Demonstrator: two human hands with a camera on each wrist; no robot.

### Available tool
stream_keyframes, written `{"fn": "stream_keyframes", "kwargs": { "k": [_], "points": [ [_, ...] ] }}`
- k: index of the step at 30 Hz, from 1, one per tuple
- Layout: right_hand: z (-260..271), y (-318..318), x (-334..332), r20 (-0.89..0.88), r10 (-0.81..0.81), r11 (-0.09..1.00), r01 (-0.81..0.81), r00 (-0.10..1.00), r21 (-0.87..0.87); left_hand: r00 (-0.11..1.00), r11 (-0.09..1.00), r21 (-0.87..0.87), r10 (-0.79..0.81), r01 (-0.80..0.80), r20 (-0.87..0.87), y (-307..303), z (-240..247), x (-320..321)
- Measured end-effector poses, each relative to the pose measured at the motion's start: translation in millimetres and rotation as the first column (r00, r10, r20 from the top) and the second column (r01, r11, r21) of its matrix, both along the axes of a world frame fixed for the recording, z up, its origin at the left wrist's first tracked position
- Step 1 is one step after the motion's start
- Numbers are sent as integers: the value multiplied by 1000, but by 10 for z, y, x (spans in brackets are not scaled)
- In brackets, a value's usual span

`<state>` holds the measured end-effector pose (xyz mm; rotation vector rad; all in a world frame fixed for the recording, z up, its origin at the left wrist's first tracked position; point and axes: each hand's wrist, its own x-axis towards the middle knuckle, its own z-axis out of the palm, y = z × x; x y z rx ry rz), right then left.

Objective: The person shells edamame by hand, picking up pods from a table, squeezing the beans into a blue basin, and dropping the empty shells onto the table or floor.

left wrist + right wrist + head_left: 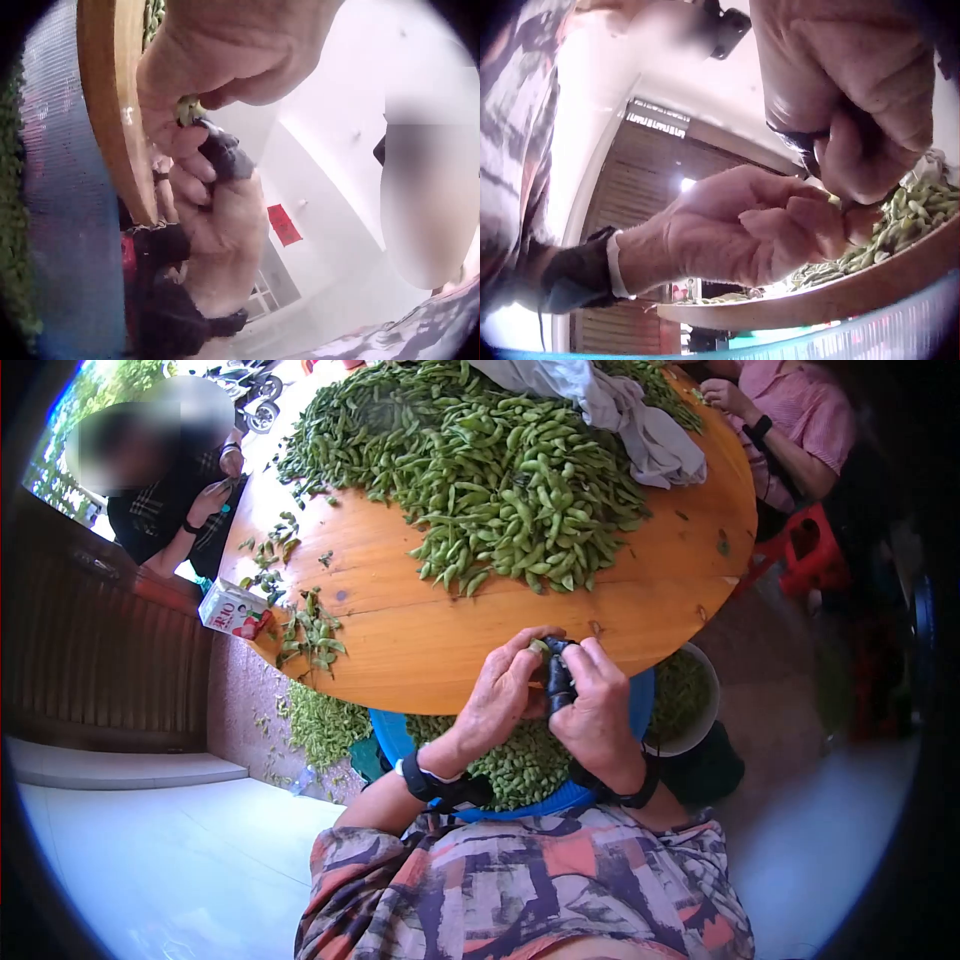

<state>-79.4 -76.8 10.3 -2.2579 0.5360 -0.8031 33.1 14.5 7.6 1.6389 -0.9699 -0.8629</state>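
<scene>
Both hands meet over the near edge of the round table, above a blue basin (390,732) of green beans. A small green soybean pod (190,110) is pinched between fingers and thumb of my left hand (497,695). My right hand (592,705) has its thumb wrapped in a black covering (560,678) and grips the same pod from the other side, fingers curled. In the right wrist view the hands hide most of the pod. Beyond them a big heap of soybean pods (500,480) lies on the wooden tabletop (420,640).
A whitish cloth (650,435) lies over the heap. Loose leafy pods (312,632) and a carton (232,610) are at the table's left edge. A white bowl (708,705) stands low at right. One person (160,510) sits at left, another (800,420) at right.
</scene>
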Motion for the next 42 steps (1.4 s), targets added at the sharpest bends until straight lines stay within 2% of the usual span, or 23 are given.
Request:
{"fn": "stream_keyframes", "kwargs": {
  "k": [2, 4, 5, 8, 10, 11, 12, 13, 17, 18, 20, 21, 22, 24, 26, 28, 29, 30, 32, 33, 38, 40, 42],
  "points": [
    [-13, 62, 12, 30, 5, 1000, -5, 1000, 0, 995, 989, -107, 100, -100, 3, -123, -132, -140],
    [-21, 70, 15, 46, -1, 1000, 1, 999, -5, 954, 863, -473, 268, -178, 131, -253, -137, -172],
    [-26, 66, 11, 62, -2, 1000, 3, 998, -12, 990, 964, -232, 138, -132, 11, -142, -95, -175],
    [-40, -17, 0, 52, 0, 998, 3, 999, -61, 984, 973, -156, 162, -172, -74, -149, -97, -179],
    [8, -92, -3, 84, -38, 997, 43, 996, -63, 992, 977, -186, 117, -109, 36, -96, -11, -154],
    [17, -145, -28, 94, -31, 999, 28, 995, 29, 941, 986, -100, 95, -134, -326, -78, 60, -153],
    [19, -190, -51, 105, -22, 993, 9, 994, 120, 760, 992, -9, 92, -128, -644, -70, 95, -158],
    [-13, -206, -71, 111, -31, 988, 14, 993, 154, 663, 982, -127, -1, -142, -749, -85, -14, -200],
    [9, -212, -196, 151, 52, 989, -72, 987, 133, 585, 982, -181, -111, -63, -804, 5, -103, -158],
    [18, -234, -272, 149, 50, 988, -71, 988, 137, 652, 992, -124, -118, 37, -749, 43, -61, -145],
    [110, -299, -467, 213, 33, 625, -186, 977, 758, 713, 990, -56, -135, 133, -688, 109, 0, -126],
    [134, -356, -535, 236, -9, 652, -173, 972, 738, 787, 911, -108, -400, 398, -469, 151, 19, -122],
    [172, -450, -656, 223, -29, 685, -143, 974, 714, 739, 766, -83, -638, 638, -216, 183, 39, -99],
    [129, -684, -947, 224, -79, 750, -90, 971, 655, 665, 667, -74, -745, 741, -53, 196, 114, 44],
    [22, -907, -1251, 147, -186, 815, 69, 972, 575, 743, 765, -95, -575, 637, 343, 113, 262, 359],
    [-99, -1154, -1575, -217, -317, 810, 382, 923, 445, 719, 939, -34, -238, 341, 654, -92, 415, 813],
    [-236, -1286, -1765, -313, -308, 874, 397, 899, 282, 737, 989, 126, -147, 84, 660, -246, 579, 1013],
    [-354, -1346, -1892, -403, -313, 916, 386, 860, 111, 518, 988, -92, 14, 126, 855, -408, 547, 1403],
    [-357, -1295, -1948, -511, -381, 898, 439, 770, -8, 320, 971, -236, 233, -30, 918, -701, 558, 1949],
    [-363, -1280, -1960, -605, -446, 872, 472, 660, -129, 248, 965, -259, 259, -32, 934, -816, 562, 2146],
    [-359, -1252, -1907, -594, -463, 846, 529, 657, -74, 124, 984, -180, 177, 13, 976, -1096, 439, 2618],
    [-322, -1266, -1842, -497, -458, 858, 513, 737, -32, 130, 982, -189, 186, 8, 974, -1071, 541, 2593],
    [-202, -1251, -1683, -431, -417, 876, 480, 800, 42, 290, 972, -198, 228, -130, 929, -956, 619, 2508]
  ]
}}
